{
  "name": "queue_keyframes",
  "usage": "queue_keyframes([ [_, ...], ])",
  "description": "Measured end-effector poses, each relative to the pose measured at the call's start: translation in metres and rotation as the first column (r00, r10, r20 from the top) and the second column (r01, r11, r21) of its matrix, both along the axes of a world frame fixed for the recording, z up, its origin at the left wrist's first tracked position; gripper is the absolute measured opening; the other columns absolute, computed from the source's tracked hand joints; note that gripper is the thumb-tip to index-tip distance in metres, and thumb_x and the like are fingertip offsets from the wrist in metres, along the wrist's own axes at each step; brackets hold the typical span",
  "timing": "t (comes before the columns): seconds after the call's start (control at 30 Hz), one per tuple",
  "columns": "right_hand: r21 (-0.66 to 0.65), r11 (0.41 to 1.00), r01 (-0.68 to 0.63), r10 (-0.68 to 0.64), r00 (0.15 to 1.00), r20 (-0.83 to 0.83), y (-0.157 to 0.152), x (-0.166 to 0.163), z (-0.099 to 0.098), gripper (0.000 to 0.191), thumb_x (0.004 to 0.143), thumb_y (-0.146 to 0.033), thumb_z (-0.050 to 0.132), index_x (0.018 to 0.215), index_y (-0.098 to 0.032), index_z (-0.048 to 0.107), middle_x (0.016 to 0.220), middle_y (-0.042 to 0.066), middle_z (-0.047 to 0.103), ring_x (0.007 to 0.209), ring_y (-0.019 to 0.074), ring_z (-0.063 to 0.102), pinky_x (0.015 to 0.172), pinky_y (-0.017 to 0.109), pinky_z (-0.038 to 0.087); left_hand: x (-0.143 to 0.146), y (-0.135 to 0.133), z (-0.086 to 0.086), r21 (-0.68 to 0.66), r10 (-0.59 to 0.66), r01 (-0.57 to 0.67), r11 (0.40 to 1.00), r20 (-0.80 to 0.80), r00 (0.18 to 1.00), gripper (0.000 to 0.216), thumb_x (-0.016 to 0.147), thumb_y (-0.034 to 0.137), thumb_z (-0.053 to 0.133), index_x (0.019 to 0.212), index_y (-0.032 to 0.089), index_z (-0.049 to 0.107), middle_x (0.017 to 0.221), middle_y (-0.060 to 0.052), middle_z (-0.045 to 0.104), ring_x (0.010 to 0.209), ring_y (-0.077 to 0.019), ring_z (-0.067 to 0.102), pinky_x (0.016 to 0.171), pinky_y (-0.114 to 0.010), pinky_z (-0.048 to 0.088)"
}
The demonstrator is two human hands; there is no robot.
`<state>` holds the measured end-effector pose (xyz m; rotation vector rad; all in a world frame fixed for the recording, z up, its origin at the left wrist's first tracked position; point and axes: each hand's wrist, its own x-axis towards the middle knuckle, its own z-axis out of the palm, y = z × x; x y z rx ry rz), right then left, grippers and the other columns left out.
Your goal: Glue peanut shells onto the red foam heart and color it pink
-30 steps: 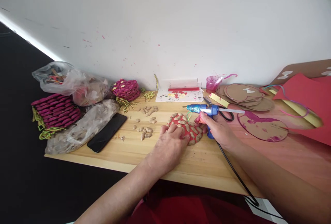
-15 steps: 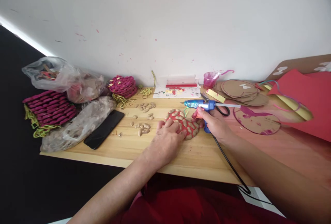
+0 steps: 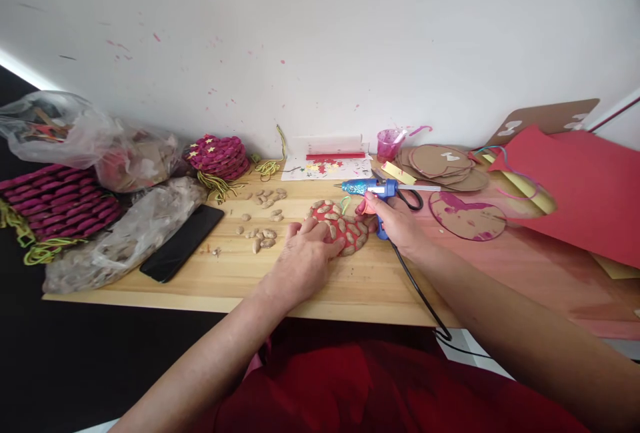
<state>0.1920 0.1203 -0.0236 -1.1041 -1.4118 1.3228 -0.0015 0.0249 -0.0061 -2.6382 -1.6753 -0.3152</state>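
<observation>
My left hand (image 3: 305, 263) rests on a red cutout (image 3: 326, 233) covered with peanuts, its curled fingers pressed onto the left part and its edge. What lies directly under the fingertips is hidden. In my right hand (image 3: 393, 219) is a blue glue gun (image 3: 367, 187), held by its grip with the nozzle pointing left above the cutout. A clear glue stick (image 3: 423, 188) sticks out of the gun's back end. Some right fingers reach the cutout's right edge. Loose peanuts (image 3: 268, 234) lie on the wood to the left. A green loop (image 3: 345, 203) shows at the cutout's top.
A black phone (image 3: 183, 243) and plastic bags (image 3: 125, 236) lie left, near purple woven pieces (image 3: 60, 203). Behind are a paper with stars (image 3: 327, 166) and a pink cup (image 3: 388, 145). Cardboard cutouts (image 3: 445, 165), a painted one (image 3: 467, 217) and red paper (image 3: 575, 186) are right. The gun's cord (image 3: 417, 293) crosses the front edge.
The view has swung to the right, so everything appears farther left. My hands keep nearly the same hold on the cutout and the glue gun.
</observation>
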Motion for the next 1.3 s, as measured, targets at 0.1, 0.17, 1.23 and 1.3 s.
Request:
queue_keyframes([
  [0.1,-0.016,1.000,-0.001,0.000,0.998,-0.062,0.002,-0.001,0.001,0.054,0.075,-0.073,0.070,0.080,-0.019,0.065,0.075,0.005,0.071,0.060,0.0147,0.062,0.046,0.023,0.046,-0.003,-0.003,-0.002,0.040,0.002,-0.002,0.999,0.017,1.000,0.035,0.095,0.016,0.056,0.121,0.032,0.073,0.106,-0.009,0.066,0.105,-0.0298,0.056,0.082,-0.044,0.041],
  [0.17,-0.046,0.999,-0.007,0.002,0.994,-0.106,0.002,-0.002,0.003,0.056,0.072,-0.073,0.072,0.083,-0.020,0.063,0.077,0.005,0.072,0.059,0.0146,0.063,0.044,0.022,0.046,-0.009,-0.007,-0.004,0.078,0.000,-0.004,0.997,0.049,0.999,0.038,0.097,0.016,0.055,0.130,0.030,0.068,0.109,-0.011,0.066,0.105,-0.0297,0.057,0.083,-0.045,0.045],
  [1.23,-0.053,0.998,0.016,-0.029,0.966,-0.257,0.006,0.000,0.010,0.052,0.074,-0.073,0.073,0.081,-0.022,0.063,0.083,0.006,0.074,0.090,0.0241,0.075,0.072,0.034,0.065,0.020,-0.006,-0.019,0.183,-0.113,0.053,0.982,0.333,0.936,0.019,0.101,0.027,0.056,0.094,0.018,0.072,0.094,-0.008,0.071,0.088,-0.0198,0.065,0.082,-0.033,0.055],
  [1.3,-0.056,0.998,0.030,-0.044,0.961,-0.271,0.005,0.001,0.011,0.053,0.074,-0.073,0.073,0.077,-0.021,0.062,0.082,0.006,0.074,0.090,0.0237,0.075,0.072,0.034,0.065,0.011,-0.001,-0.012,0.181,-0.112,0.038,0.983,0.418,0.901,0.022,0.100,0.031,0.057,0.091,0.019,0.073,0.090,-0.007,0.072,0.085,-0.0185,0.066,0.080,-0.031,0.054],
])
